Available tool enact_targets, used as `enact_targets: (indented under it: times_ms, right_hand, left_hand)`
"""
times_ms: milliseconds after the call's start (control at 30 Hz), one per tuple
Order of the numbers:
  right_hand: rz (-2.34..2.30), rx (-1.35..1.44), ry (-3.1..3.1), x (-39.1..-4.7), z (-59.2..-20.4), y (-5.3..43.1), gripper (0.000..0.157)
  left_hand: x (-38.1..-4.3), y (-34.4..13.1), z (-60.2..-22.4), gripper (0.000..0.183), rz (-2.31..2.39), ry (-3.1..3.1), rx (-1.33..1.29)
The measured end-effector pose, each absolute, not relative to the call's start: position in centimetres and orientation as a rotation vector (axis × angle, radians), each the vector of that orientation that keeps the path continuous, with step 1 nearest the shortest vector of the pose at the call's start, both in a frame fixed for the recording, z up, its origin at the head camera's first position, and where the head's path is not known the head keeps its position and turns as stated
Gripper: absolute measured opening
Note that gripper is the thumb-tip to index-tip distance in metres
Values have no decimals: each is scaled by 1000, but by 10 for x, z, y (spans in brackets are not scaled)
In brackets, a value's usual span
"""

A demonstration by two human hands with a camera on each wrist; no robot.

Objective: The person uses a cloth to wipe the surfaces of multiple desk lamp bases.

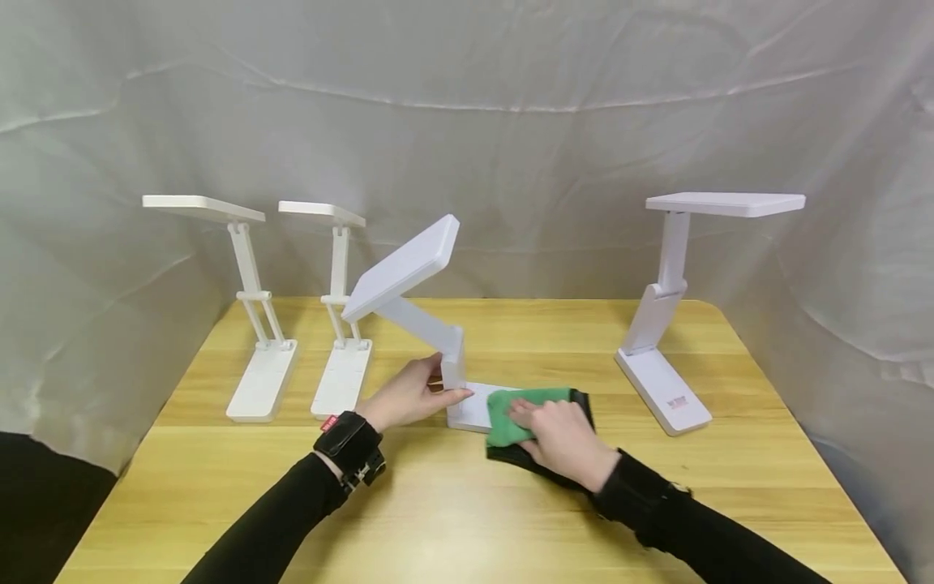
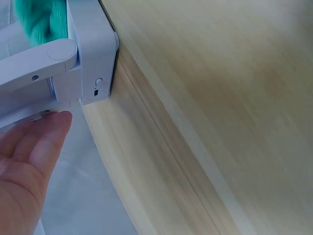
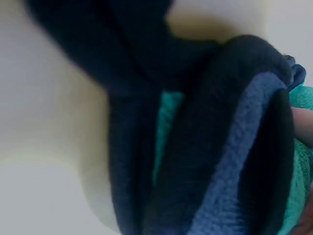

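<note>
a pale silvery fabric backdrop (image 1: 525,162) rises behind and beside the wood-grain tabletop (image 1: 438,503). four white folding desk lamps stand on it: the far-left lamp (image 1: 249,259) and the slimmer-looking second lamp (image 1: 339,259) side by side, the right-hand lamp (image 1: 654,316) well apart from them, its base bearing a small unreadable print, and the middle lamp (image 1: 423,320) between, its panel tilted steeply and its base lying crosswise in front of the person. black sleeves (image 1: 270,519) cover both forearms. the left hand (image 1: 409,393) holds the middle lamp's lower stem, thumb in front and fingers behind. the right hand (image 1: 562,438) grips a green, dark-edged cloth (image 1: 503,422), which lies over the right part of that lamp's base. a wrist strap (image 1: 352,444) with a red tag (image 1: 329,423) sits behind the left hand. smallest are a button (image 2: 99,82) and a dark slot (image 2: 96,92) on the base's end.
</note>
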State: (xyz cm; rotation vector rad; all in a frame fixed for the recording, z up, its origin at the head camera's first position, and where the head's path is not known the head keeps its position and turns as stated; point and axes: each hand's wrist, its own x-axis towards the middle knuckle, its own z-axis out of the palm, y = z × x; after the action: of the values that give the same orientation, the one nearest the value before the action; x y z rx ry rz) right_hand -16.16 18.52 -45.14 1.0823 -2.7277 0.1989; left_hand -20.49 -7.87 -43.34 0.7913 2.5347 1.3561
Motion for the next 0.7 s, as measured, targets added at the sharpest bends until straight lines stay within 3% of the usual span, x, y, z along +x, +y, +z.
enact_targets:
  times_ms: [167, 433, 700]
  right_hand:
    - [191, 1056, -2692, -158, -452, 198, 35]
    - [79, 1124, -2646, -173, -452, 141, 38]
    - [366, 1128, -2750, -157, -455, 197, 46]
  left_hand:
    - [-204, -78, -435, 54, 1371, 2536, 770]
    - [-206, -77, -434, 59, 1339, 2554, 795]
    - [-205, -78, -436, 54, 1339, 2548, 783]
